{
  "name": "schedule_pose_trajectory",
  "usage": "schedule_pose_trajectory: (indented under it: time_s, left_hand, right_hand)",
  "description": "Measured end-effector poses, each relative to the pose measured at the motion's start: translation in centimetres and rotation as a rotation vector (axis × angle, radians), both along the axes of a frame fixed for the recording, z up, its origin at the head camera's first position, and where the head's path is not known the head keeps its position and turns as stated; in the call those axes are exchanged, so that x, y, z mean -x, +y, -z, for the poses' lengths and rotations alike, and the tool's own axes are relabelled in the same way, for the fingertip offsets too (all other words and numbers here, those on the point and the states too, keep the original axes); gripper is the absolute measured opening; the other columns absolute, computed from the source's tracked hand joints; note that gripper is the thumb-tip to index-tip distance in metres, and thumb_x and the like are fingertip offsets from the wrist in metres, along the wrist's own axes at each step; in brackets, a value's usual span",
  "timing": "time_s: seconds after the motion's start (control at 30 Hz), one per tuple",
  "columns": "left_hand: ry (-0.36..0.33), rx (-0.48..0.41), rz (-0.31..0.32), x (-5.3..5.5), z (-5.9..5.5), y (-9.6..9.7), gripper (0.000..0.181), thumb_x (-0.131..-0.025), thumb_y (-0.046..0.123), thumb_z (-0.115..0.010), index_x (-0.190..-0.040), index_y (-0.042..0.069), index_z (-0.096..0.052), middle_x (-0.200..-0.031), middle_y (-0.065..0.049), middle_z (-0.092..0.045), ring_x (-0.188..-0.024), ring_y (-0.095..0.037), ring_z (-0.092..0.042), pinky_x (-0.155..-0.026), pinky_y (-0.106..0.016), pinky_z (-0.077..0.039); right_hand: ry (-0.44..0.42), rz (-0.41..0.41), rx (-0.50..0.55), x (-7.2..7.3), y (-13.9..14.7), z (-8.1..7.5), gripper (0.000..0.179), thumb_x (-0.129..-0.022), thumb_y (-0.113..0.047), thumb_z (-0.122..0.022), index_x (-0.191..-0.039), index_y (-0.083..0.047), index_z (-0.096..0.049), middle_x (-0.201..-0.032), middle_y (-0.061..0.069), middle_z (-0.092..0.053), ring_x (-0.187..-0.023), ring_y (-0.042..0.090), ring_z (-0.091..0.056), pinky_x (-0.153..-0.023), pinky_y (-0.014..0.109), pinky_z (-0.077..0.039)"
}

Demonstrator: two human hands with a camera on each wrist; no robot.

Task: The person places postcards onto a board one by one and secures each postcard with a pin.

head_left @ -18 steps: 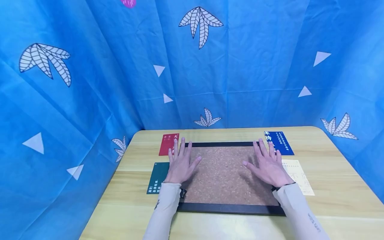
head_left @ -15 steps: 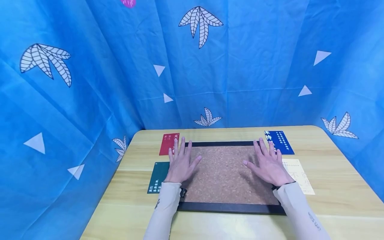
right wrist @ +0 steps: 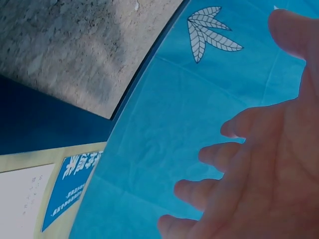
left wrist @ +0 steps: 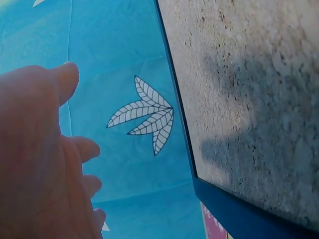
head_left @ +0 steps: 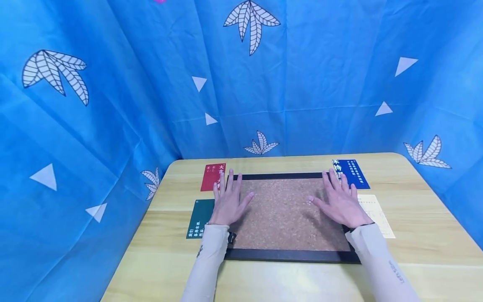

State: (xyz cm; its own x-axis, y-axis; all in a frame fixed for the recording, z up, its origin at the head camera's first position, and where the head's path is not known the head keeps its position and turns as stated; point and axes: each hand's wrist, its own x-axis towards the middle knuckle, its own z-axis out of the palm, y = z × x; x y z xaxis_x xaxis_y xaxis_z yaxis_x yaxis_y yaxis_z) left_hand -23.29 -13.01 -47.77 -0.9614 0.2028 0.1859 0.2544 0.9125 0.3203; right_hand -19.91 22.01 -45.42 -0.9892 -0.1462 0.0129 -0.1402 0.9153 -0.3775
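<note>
A cork board (head_left: 279,214) with a black frame lies flat on the wooden table. Over its left side my left hand (head_left: 227,205) is spread palm down, holding nothing. The right hand (head_left: 344,206) is likewise spread above the right side, also holding nothing. Shadows fall on the cork, and both wrist views show the palms apart from it. Left of the board are a red card (head_left: 210,178) and a dark green card (head_left: 197,218), partly covered by the left hand and sleeve. To the right lie a blue card (head_left: 354,174) and a cream card (head_left: 377,216).
A blue curtain (head_left: 320,96) with leaf and triangle prints hangs behind the table (head_left: 415,209) and along its sides. One small white speck (head_left: 308,203) shows on the cork by the right thumb.
The head view has tipped down slightly, so everything sits a little higher in it. My right hand has shifted a touch to the right; the left hand stays nearly in place over the board.
</note>
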Motion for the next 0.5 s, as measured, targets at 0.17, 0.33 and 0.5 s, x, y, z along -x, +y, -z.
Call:
schedule_pose_trajectory:
  time_s: [0.17,0.33,0.5]
  left_hand:
    - [-0.023,-0.022,0.005,0.0,-0.1,-0.4,0.084,-0.101,0.063,-0.047,-0.167,0.020,-0.019,-0.177,-0.010,-0.001,-0.163,-0.039,0.008,-0.127,-0.068,-0.001]
    - [-0.081,-0.033,0.000,-0.3,0.1,-1.5,0.082,-0.101,0.061,-0.049,-0.166,0.020,-0.022,-0.176,-0.012,-0.005,-0.162,-0.043,0.003,-0.127,-0.067,-0.004]
    - [-0.121,-0.057,-0.018,-0.5,0.0,-2.8,0.082,-0.102,0.061,-0.048,-0.167,0.020,-0.019,-0.176,-0.013,-0.006,-0.162,-0.042,0.004,-0.128,-0.066,-0.004]
  right_hand:
    - [-0.019,0.004,0.012,0.1,0.5,-0.2,0.100,-0.102,-0.066,-0.047,-0.165,-0.003,-0.002,-0.172,0.025,0.005,-0.153,0.062,0.001,-0.115,0.081,-0.005]
    - [-0.038,0.002,0.016,-0.1,1.2,0.3,0.099,-0.102,-0.065,-0.045,-0.165,-0.002,-0.002,-0.172,0.028,0.003,-0.152,0.064,-0.002,-0.116,0.080,-0.009]
    - [-0.059,-0.002,0.046,-0.4,1.8,0.6,0.098,-0.103,-0.064,-0.045,-0.165,0.000,-0.003,-0.171,0.030,0.002,-0.152,0.063,-0.003,-0.118,0.078,-0.010]
